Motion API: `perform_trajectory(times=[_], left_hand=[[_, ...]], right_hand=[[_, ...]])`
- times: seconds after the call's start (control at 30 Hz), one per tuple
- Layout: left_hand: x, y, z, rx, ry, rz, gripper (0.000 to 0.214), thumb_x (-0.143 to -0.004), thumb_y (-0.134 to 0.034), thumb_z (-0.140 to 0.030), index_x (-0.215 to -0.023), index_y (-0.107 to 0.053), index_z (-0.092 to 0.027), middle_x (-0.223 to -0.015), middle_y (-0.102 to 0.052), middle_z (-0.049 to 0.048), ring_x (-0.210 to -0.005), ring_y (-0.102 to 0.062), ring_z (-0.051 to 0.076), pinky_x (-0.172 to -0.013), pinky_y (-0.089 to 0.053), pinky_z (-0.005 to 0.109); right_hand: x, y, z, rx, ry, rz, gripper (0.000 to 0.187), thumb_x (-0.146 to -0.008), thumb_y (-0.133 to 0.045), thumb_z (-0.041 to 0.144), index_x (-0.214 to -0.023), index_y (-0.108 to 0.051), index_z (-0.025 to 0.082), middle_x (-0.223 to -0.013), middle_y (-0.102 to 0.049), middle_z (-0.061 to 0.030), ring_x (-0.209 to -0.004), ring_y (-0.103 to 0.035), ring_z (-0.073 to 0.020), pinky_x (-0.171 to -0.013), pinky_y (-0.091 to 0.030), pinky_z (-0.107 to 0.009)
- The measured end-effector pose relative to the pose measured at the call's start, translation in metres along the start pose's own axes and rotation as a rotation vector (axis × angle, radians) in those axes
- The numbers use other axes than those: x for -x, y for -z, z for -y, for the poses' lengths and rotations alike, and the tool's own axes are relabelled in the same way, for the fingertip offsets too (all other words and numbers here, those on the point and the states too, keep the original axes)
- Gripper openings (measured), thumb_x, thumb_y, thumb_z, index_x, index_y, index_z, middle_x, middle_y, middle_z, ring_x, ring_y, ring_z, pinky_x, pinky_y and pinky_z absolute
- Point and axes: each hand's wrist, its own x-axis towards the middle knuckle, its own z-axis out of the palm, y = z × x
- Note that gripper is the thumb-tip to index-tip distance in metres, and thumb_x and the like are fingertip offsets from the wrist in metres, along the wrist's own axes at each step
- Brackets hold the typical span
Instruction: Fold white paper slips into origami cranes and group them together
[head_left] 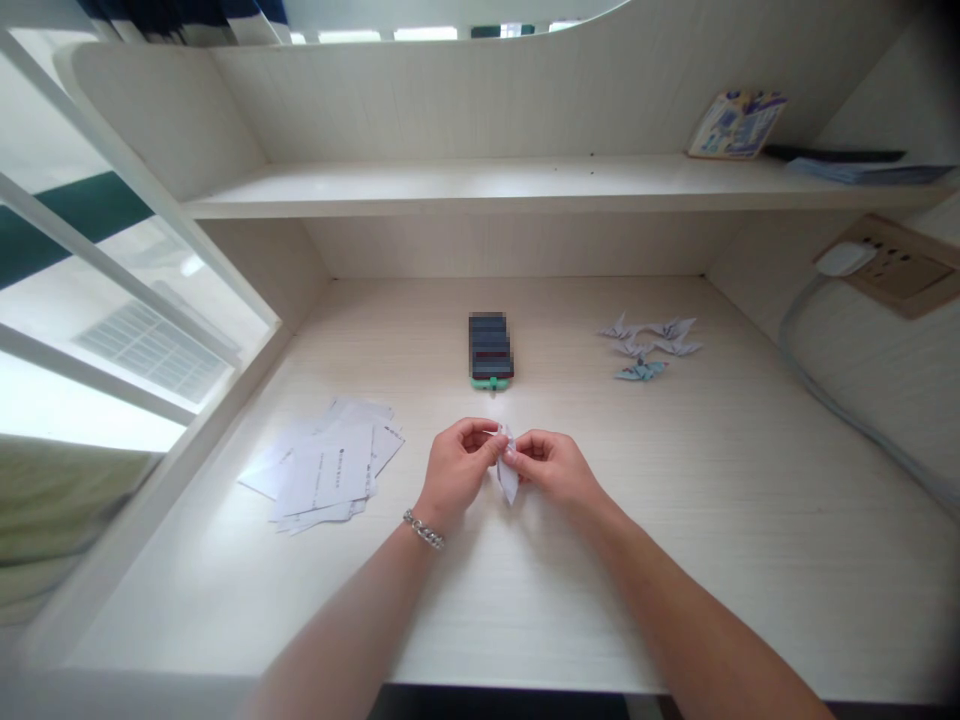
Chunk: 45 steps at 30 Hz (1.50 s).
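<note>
Looking down from my head camera, I see my left hand (457, 465) and right hand (551, 468) meeting over the middle of the pale wood-grain tabletop (675, 560), a little nearer its front edge than its back. The fingers (487, 445) of both hands are pinched onto a small folded paper (508, 480), which hangs between them just above the surface. A chain bracelet (424, 530) sits on my left wrist.

Toward the left edge lies a loose stack of printed sheets (326, 465). A phone (490, 350) lies flat behind my hands, toward the back edge. Near the back right corner is a cluster of folded paper cranes (652, 345).

A shelf (450, 185) runs above the back, with a booklet (736, 123) leaning at its right end. On the right wall a white plug (844, 258) sits in a socket panel (896, 270). A window (112, 320) fills the left side.
</note>
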Motion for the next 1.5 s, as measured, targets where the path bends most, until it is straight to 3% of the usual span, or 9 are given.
perform_trajectory(times=[0.3,0.6,0.73,0.87,0.97,1.07,1.23,1.4,1.5], left_hand=[[0.005,-0.002,0.003,-0.042,0.101,0.157,0.031,-0.07,-0.07,-0.035,-0.087,-0.065,-0.01,-0.082,-0.069,0.0123,-0.074,-0.064,0.019,-0.064,-0.051,0.028],[0.003,-0.003,0.001,-0.047,0.035,0.11,0.022,-0.072,-0.068,-0.03,-0.078,-0.063,-0.01,-0.076,-0.066,0.0081,-0.068,-0.061,0.014,-0.061,-0.048,0.024],[0.005,-0.004,0.004,0.007,0.045,0.198,0.023,-0.071,-0.068,-0.026,-0.087,-0.06,-0.012,-0.078,-0.067,0.0075,-0.07,-0.063,0.015,-0.066,-0.05,0.028],[0.006,-0.002,0.002,-0.059,0.078,0.246,0.019,-0.069,-0.068,-0.023,-0.083,-0.062,-0.011,-0.075,-0.066,0.0071,-0.064,-0.061,0.014,-0.062,-0.048,0.027],[0.004,0.0,-0.001,-0.124,0.07,0.22,0.019,-0.072,-0.066,-0.027,-0.082,-0.064,-0.011,-0.073,-0.065,0.0064,-0.065,-0.059,0.013,-0.061,-0.046,0.024],[0.002,0.001,-0.001,-0.123,0.027,0.097,0.022,-0.073,-0.065,-0.033,-0.08,-0.064,-0.012,-0.074,-0.065,0.0062,-0.067,-0.058,0.013,-0.062,-0.046,0.024],[-0.002,0.004,0.0,-0.008,0.034,-0.067,0.028,-0.069,-0.069,-0.035,-0.085,-0.064,-0.012,-0.07,-0.064,0.0049,-0.065,-0.058,0.014,-0.063,-0.047,0.026],[-0.001,0.008,-0.005,-0.137,0.032,-0.002,0.026,-0.063,-0.074,-0.032,-0.079,-0.069,-0.012,-0.058,-0.059,0.0019,-0.054,-0.052,0.011,-0.051,-0.04,0.021],[-0.001,0.009,-0.007,-0.151,0.022,0.024,0.029,-0.065,-0.072,-0.032,-0.087,-0.069,-0.013,-0.057,-0.058,0.0005,-0.053,-0.05,0.01,-0.049,-0.038,0.02]], right_hand=[[-0.001,0.002,-0.002,-0.062,0.048,-0.176,0.024,-0.065,-0.073,0.037,-0.07,-0.064,0.015,-0.064,-0.064,-0.0024,-0.056,-0.055,-0.0124,-0.053,-0.045,-0.024],[-0.002,-0.003,-0.005,-0.102,0.084,-0.186,0.023,-0.068,-0.072,0.037,-0.07,-0.062,0.016,-0.064,-0.063,-0.0013,-0.057,-0.056,-0.0122,-0.054,-0.047,-0.024],[-0.002,-0.004,-0.004,-0.179,0.098,-0.188,0.024,-0.069,-0.071,0.038,-0.07,-0.061,0.016,-0.063,-0.063,-0.0016,-0.055,-0.057,-0.0135,-0.055,-0.048,-0.028],[-0.001,0.001,0.0,-0.172,0.092,-0.155,0.024,-0.067,-0.073,0.036,-0.076,-0.063,0.016,-0.07,-0.065,-0.0025,-0.063,-0.06,-0.0144,-0.058,-0.048,-0.026],[-0.001,0.005,0.003,-0.136,0.084,-0.194,0.023,-0.068,-0.072,0.036,-0.076,-0.063,0.016,-0.07,-0.064,-0.002,-0.065,-0.06,-0.0137,-0.059,-0.048,-0.024],[-0.001,0.006,0.004,-0.153,0.042,-0.234,0.025,-0.066,-0.073,0.037,-0.077,-0.063,0.016,-0.067,-0.065,-0.0021,-0.065,-0.062,-0.0151,-0.06,-0.049,-0.026],[0.0,0.005,0.004,-0.188,-0.022,-0.131,0.027,-0.061,-0.077,0.034,-0.072,-0.059,0.016,-0.062,-0.063,-0.0011,-0.058,-0.061,-0.0148,-0.059,-0.049,-0.028],[0.001,0.006,0.002,-0.049,-0.039,0.069,0.028,-0.065,-0.073,0.037,-0.077,-0.062,0.015,-0.063,-0.062,-0.0001,-0.057,-0.058,-0.0134,-0.056,-0.047,-0.026],[0.001,0.005,0.001,0.013,-0.016,0.073,0.027,-0.069,-0.068,0.04,-0.069,-0.061,0.015,-0.059,-0.06,-0.0001,-0.054,-0.055,-0.0121,-0.052,-0.044,-0.024]])
